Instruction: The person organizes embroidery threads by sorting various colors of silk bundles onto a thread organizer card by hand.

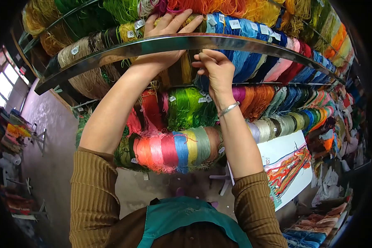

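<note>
Rows of coloured thread skeins hang on rods in front of me. My left hand (169, 31) reaches behind the curved metal bar (124, 51), its fingers spread over olive and brown skeins (180, 71) in the upper row. Just right of it, below the bar, my right hand (217, 68) has its fingers curled together near the blue skeins (243, 62); what they hold, if anything, is too small to make out. A silver bracelet (228, 108) circles my right wrist. Small numbered paper tags (234, 24) sit on the upper skeins.
Lower rows hold green skeins (190, 108) and pink, blue and yellow ones (181, 149). A white board (295, 175) with multicoloured threads lies at the lower right. Other yarn bundles (17, 134) stand at the far left beside the floor (49, 124). Reddish skeins (320, 217) are at the bottom right.
</note>
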The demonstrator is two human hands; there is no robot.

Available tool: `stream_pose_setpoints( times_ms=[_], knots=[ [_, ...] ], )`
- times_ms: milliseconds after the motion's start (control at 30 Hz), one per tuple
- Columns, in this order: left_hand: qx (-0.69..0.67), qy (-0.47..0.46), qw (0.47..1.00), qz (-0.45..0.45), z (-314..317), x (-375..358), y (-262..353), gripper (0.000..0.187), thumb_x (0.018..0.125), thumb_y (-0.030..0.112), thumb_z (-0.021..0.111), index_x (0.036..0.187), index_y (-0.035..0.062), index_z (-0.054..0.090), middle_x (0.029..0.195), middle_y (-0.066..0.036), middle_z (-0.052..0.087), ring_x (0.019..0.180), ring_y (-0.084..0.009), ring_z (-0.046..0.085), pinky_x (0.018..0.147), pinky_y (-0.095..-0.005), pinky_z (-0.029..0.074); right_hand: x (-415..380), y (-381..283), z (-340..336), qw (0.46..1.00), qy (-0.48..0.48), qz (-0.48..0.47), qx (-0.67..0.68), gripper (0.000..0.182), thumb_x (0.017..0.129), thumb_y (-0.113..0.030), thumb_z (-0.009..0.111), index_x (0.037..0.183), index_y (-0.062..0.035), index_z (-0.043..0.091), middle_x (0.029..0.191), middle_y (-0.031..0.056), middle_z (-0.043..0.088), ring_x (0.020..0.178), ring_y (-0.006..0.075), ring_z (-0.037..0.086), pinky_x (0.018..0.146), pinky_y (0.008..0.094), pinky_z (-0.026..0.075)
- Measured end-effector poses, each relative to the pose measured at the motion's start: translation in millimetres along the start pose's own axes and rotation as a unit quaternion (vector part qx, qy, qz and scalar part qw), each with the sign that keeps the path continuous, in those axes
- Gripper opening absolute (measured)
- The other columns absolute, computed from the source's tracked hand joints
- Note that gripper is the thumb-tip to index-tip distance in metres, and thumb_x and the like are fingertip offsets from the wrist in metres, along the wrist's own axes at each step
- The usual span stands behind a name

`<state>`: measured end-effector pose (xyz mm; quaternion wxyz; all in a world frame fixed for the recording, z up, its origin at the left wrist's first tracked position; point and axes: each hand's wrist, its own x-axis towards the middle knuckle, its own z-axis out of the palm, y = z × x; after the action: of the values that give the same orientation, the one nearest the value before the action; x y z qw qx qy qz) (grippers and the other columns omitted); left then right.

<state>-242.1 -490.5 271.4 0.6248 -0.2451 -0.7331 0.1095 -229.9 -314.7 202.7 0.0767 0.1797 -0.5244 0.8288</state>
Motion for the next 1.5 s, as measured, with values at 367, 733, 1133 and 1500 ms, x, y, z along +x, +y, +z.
stream_pose_setpoints(
  times_ms=[367, 733, 1133, 1500],
  knots=[
    [0.007, 0.008, 1.0, 0.002, 1, -1, 1, 0.048, 0.088, 0.04, 0.066, 0.134, 0.0282, 0.062, 0.134, 0.001, 0.06, 0.104, -0.0228, 0.062, 0.097, -0.0424, 0.041, -3, -9, 1, 0.997, 0.044, 0.003, 0.056, 0.003, 0.089, -0.008, 0.069, 0.089, -0.0047, 0.069, 0.092, 0.0066, 0.073, 0.07, 0.0174, 0.071, 0.05, 0.0191, 0.044],
    [0.009, 0.01, 1.0, 0.006, 2, -1, 0, 0.047, 0.087, 0.039, 0.066, 0.133, 0.0282, 0.063, 0.134, 0.001, 0.06, 0.103, -0.0222, 0.062, 0.096, -0.0428, 0.041, -3, -5, -8, 0.995, 0.059, 0.0, 0.086, 0.007, 0.086, 0.0, 0.064, 0.087, -0.0025, 0.07, 0.093, 0.0094, 0.073, 0.066, 0.0151, 0.067, 0.048, 0.0186, 0.042],
    [0.0, 0.006, 1.0, 0.001, 1, 0, 1, 0.048, 0.086, 0.037, 0.067, 0.133, 0.0285, 0.063, 0.133, 0.0, 0.061, 0.104, -0.0225, 0.062, 0.096, -0.042, 0.041, -9, -9, -9, 0.995, 0.07, -0.003, 0.074, 0.006, 0.086, 0.0, 0.062, 0.086, -0.0004, 0.068, 0.089, 0.0103, 0.072, 0.065, 0.0142, 0.067, 0.047, 0.0188, 0.043],
    [0.011, -0.034, 0.999, -0.014, -16, 9, 14, 0.053, 0.085, 0.035, 0.068, 0.137, 0.0324, 0.058, 0.134, 0.001, 0.06, 0.106, -0.0244, 0.063, 0.096, -0.0454, 0.042, -90, -35, -42, 0.983, -0.073, 0.0, -0.168, 0.014, 0.097, -0.01, 0.055, 0.085, -0.0068, 0.05, 0.064, -0.0039, 0.046, 0.05, 0.0038, 0.043, 0.045, 0.0213, 0.034]
  ],
)
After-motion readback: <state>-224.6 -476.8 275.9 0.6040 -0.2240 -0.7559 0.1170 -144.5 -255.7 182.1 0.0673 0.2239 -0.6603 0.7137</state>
